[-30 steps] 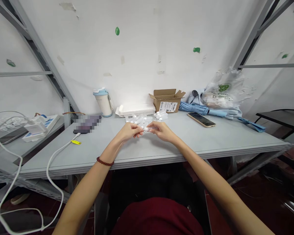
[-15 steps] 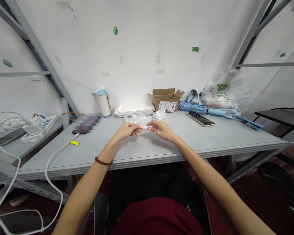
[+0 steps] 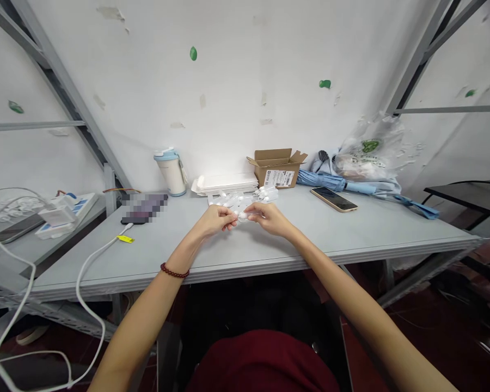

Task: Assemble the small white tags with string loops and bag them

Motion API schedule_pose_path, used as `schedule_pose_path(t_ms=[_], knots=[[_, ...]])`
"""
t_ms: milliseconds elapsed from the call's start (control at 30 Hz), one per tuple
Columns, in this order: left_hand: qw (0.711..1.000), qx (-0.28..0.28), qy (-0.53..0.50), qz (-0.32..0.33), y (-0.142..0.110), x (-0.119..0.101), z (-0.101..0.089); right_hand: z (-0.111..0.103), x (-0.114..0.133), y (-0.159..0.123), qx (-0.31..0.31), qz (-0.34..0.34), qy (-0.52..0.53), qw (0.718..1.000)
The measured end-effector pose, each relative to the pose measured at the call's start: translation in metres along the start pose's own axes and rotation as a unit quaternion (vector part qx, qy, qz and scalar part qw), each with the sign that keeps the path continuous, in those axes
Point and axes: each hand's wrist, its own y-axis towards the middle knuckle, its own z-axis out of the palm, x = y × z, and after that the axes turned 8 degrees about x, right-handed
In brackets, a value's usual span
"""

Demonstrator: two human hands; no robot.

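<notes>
The desk [image 3: 330, 234] spans the view. On it, behind the hands, are the open carton [image 3: 280, 178] and, to its left, the flat white stack [image 3: 228, 184]. The phone [image 3: 334, 199] lies well apart to the right.

The left hand [image 3: 212, 221] and right hand [image 3: 274, 220] face each other above the desk, on the near side of the loose pieces [image 3: 234, 199]. These are clear and white, spread just in front of the stack and partly in front of the carton.

The part [image 3: 242, 216] is located between the two hands. Relative to the left fingers it lies to the right; relative to the right fingers it lies to the left. Neither hand is clearly nearer, as both are at the part. The long axis appears to run sideways, roughly parallel to the desk's front edge, though the small size and clear material make this reading uncertain.

Finger state: left, closed in a pinch at the part's left end; right, thumb and index closed on its right side.

Part appearance: small, with a rounded white body and clear, glossy material adjoining it.
</notes>
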Motion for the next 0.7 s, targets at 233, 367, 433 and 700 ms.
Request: schedule_pose_path(t_ms=[233, 367, 433, 700], knots=[[0.999, 0.013, -0.010, -0.034, 0.000, -0.001, -0.005, -0.001, 0.000, 0.001, 0.007, -0.014, -0.005, 1.000], [0.996, -0.041, -0.053, -0.054, 0.003, -0.001, -0.007, -0.005, -0.009, 0.002, -0.074, 0.008, -0.035, 0.997], [0.992, -0.088, -0.067, -0.061, 0.004, -0.001, -0.008, -0.008, -0.018, 0.002, -0.112, 0.032, -0.097, 0.988], [0.973, -0.194, -0.114, -0.053, 0.002, -0.004, -0.006, -0.014, -0.039, -0.003, 0.025, 0.128, -0.334, 0.934]])
